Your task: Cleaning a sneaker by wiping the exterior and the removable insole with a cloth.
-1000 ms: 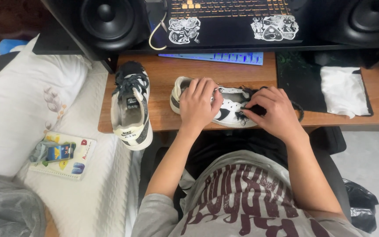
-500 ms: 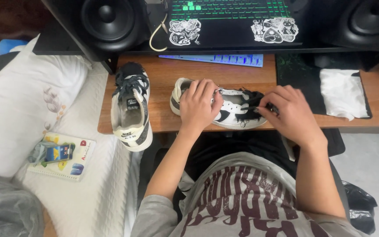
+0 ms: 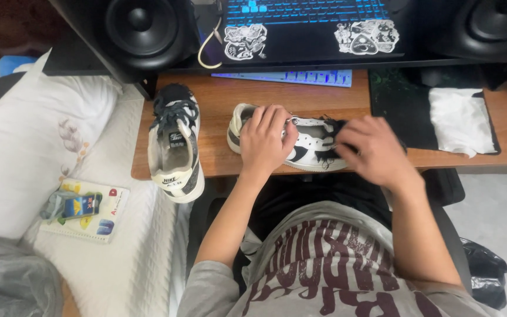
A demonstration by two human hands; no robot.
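A white sneaker with black trim [image 3: 307, 148] lies on its side near the front edge of the wooden desk [image 3: 218, 105]. My left hand [image 3: 267, 141] presses down on its heel half and holds it still. My right hand [image 3: 369, 151] is at the toe end, fingers curled on the frayed black shoelace [image 3: 328, 154]; the hand is blurred. The lace's far part is hidden under that hand. A second matching sneaker [image 3: 174, 141] rests upright at the desk's left corner, its heel overhanging the edge.
A white cloth [image 3: 460, 120] lies on a black mat [image 3: 403, 105] at the right. Speakers [image 3: 139, 26], a lit laptop [image 3: 306, 23] and a keyboard [image 3: 289, 77] fill the back. A bed with a pillow [image 3: 27, 141] and booklet [image 3: 83, 210] is at left.
My right hand moved right with the lace, then came back left toward the sneaker's toe. The left hand and both sneakers stayed put. The laptop's key lights changed colour.
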